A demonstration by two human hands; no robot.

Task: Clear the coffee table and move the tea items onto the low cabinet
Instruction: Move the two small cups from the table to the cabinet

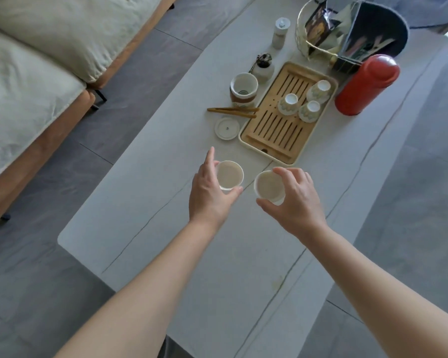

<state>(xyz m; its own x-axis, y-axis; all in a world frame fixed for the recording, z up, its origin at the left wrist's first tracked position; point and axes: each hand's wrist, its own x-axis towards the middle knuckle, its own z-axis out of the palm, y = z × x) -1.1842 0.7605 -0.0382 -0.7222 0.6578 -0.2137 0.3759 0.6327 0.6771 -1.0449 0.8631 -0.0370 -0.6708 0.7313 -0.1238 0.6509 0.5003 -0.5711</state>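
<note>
Two white tea cups stand side by side on the pale coffee table (166, 254). My left hand (210, 195) grips the left cup (229, 174) by its rim, index finger stretched out. My right hand (295, 200) grips the right cup (268, 187) between thumb and fingers. Beyond them lies a slatted bamboo tea tray (274, 133) with three small upturned cups (309, 111) at its far end. Left of the tray are a round white lid (227, 128), wooden tongs (233, 111) and a lidless white-and-brown jar (243, 90).
A red thermos (367, 83) lies right of the tray. Farther back are a small pot with a dark handle (263, 66), a white canister (281, 32) and a wire basket (321, 29) of packets. A beige sofa (36, 73) stands left across grey floor.
</note>
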